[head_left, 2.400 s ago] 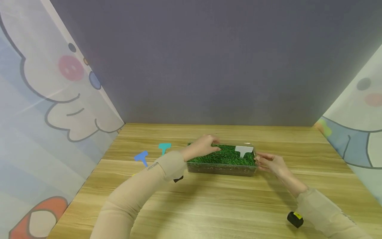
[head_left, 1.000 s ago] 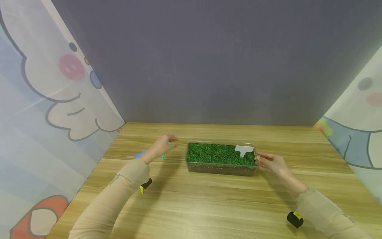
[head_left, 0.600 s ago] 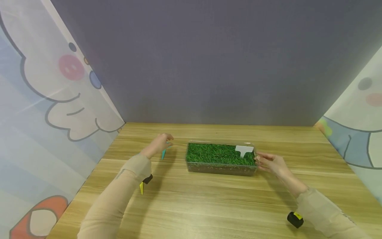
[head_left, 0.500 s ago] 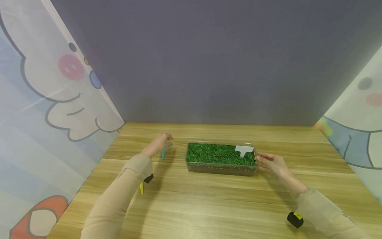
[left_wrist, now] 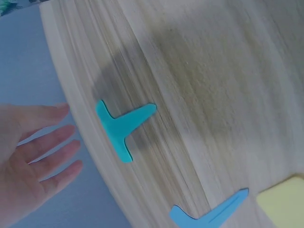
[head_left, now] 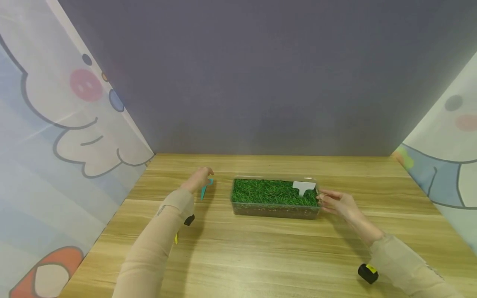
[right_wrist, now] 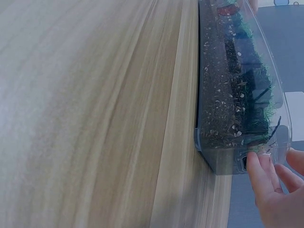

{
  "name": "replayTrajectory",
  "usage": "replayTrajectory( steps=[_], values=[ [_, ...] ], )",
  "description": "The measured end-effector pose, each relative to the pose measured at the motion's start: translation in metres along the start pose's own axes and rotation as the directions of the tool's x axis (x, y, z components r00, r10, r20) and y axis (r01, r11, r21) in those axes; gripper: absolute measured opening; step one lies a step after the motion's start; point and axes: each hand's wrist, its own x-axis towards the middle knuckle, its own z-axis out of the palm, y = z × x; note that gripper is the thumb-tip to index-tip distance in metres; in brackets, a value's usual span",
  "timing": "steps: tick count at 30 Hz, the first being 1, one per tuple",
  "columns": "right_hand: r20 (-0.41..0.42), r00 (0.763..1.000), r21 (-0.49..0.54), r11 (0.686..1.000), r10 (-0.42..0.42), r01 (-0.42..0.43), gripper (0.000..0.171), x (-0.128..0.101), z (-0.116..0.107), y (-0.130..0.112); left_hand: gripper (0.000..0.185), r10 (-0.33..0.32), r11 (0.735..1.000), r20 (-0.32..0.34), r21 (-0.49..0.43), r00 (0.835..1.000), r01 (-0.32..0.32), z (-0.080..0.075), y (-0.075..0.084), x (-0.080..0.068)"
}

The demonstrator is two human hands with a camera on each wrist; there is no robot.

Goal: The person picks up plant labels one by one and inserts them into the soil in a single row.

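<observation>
Above the far left part of the table, my left hand (head_left: 197,180) hangs beside a teal T-shaped plant label (head_left: 203,191). In the left wrist view that label (left_wrist: 124,128) lies flat on the wood, apart from the loosely extended fingers (left_wrist: 52,145). A clear planter box (head_left: 275,211) of soil and green grass stands mid-table. A white T-shaped plant label (head_left: 303,187) sticks up from its right end. My right hand (head_left: 340,204) rests its fingertips against the box's right end wall, also seen in the right wrist view.
A blue plant label (left_wrist: 211,216) lies near the teal one, hidden by my left arm in the head view. A yellow label (head_left: 176,239) lies closer, partly behind my sleeve. Black wrist cameras (head_left: 368,273) are worn under both wrists. A dark panel (head_left: 261,82) rises behind the table.
My left hand has gone left from over the planter's grass to beside the teal label, lately shifting only slightly. My right hand, the planter and the white label stay in place.
</observation>
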Motion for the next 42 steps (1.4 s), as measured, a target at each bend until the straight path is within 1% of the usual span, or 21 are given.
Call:
replayTrajectory(
  steps=[2, 5, 7, 9, 12, 15, 17, 19, 21, 22, 24, 26, 29, 31, 33, 37, 40, 42],
  values=[
    [0.005, 1.0, 0.005, 1.0, -0.001, 0.001, 0.09, -0.001, 0.0, -0.001, 0.036, -0.019, 1.0, 0.015, 0.01, 1.0, 0.019, 0.0, -0.001, 0.002],
    [0.017, 1.0, 0.007, 1.0, -0.006, 0.005, 0.072, -0.004, 0.001, -0.005, 0.037, -0.04, 0.999, 0.037, 0.023, 0.999, 0.04, 0.001, -0.003, 0.004],
    [0.027, 1.0, 0.01, 1.0, -0.007, 0.007, 0.06, -0.008, 0.003, -0.009, 0.036, -0.046, 0.999, 0.051, 0.027, 0.998, 0.045, 0.002, -0.006, 0.005],
    [0.038, 0.999, -0.001, 1.0, -0.021, 0.021, 0.054, -0.012, 0.007, -0.015, 0.035, -0.046, 0.999, 0.063, 0.018, 0.997, 0.045, 0.002, -0.008, 0.005],
    [0.038, 0.999, -0.011, 1.0, -0.023, 0.024, 0.053, -0.017, 0.012, -0.022, 0.036, -0.041, 0.999, 0.078, -0.002, 0.996, 0.041, 0.003, -0.011, 0.005],
    [0.024, 1.0, -0.035, 0.999, -0.002, 0.003, 0.056, -0.017, 0.012, -0.023, 0.036, -0.038, 0.999, 0.076, -0.005, 0.996, 0.039, 0.004, -0.015, 0.005],
    [0.018, 1.0, -0.024, 1.0, 0.014, -0.014, 0.063, -0.013, 0.009, -0.018, 0.035, -0.039, 0.999, 0.071, -0.001, 0.997, 0.039, 0.005, -0.019, 0.006],
    [0.015, 1.0, -0.023, 0.999, 0.023, -0.023, 0.077, -0.007, 0.005, -0.01, 0.035, -0.038, 0.999, 0.065, 0.007, 0.997, 0.038, 0.006, -0.023, 0.007],
    [0.018, 1.0, -0.01, 1.0, 0.012, -0.012, 0.089, -0.004, 0.002, -0.004, 0.036, -0.034, 0.999, 0.061, 0.017, 0.998, 0.033, 0.007, -0.026, 0.009],
    [0.015, 1.0, 0.004, 1.0, 0.015, -0.015, 0.092, -0.002, 0.0, -0.002, 0.038, -0.036, 0.999, 0.063, 0.017, 0.997, 0.035, 0.007, -0.026, 0.01],
    [0.006, 1.0, 0.002, 1.0, 0.012, -0.012, 0.087, -0.001, 0.0, 0.0, 0.041, -0.039, 0.999, 0.065, 0.023, 0.997, 0.037, 0.007, -0.028, 0.01],
    [0.015, 1.0, 0.003, 1.0, -0.001, 0.001, 0.073, -0.005, 0.002, -0.004, 0.042, -0.031, 0.999, 0.068, 0.037, 0.997, 0.029, 0.006, -0.029, 0.01],
    [0.017, 1.0, -0.029, 0.999, -0.011, 0.012, 0.058, -0.013, 0.009, -0.015, 0.041, -0.024, 0.999, 0.079, 0.032, 0.997, 0.022, 0.006, -0.031, 0.009],
    [0.022, 1.0, -0.056, 0.998, -0.018, 0.019, 0.054, -0.02, 0.016, -0.024, 0.04, -0.023, 1.0, 0.092, 0.02, 0.996, 0.021, 0.006, -0.032, 0.009],
    [0.004, 1.0, -0.095, 0.995, -0.004, 0.005, 0.055, -0.026, 0.022, -0.032, 0.04, -0.026, 1.0, 0.102, 0.006, 0.994, 0.026, 0.006, -0.033, 0.009],
    [-0.013, 1.0, -0.136, 0.991, 0.003, -0.005, 0.054, -0.03, 0.027, -0.039, 0.044, -0.028, 1.0, 0.108, 0.0, 0.994, 0.029, 0.004, -0.033, 0.01],
    [-0.006, 1.0, -0.13, 0.992, -0.006, 0.005, 0.055, -0.03, 0.026, -0.039, 0.047, -0.036, 0.999, 0.103, -0.009, 0.994, 0.037, 0.002, -0.033, 0.013],
    [-0.015, 1.0, -0.097, 0.995, 0.001, -0.003, 0.054, -0.028, 0.024, -0.037, 0.048, -0.044, 0.999, 0.104, -0.013, 0.994, 0.045, 0.002, -0.034, 0.015]
  ],
)
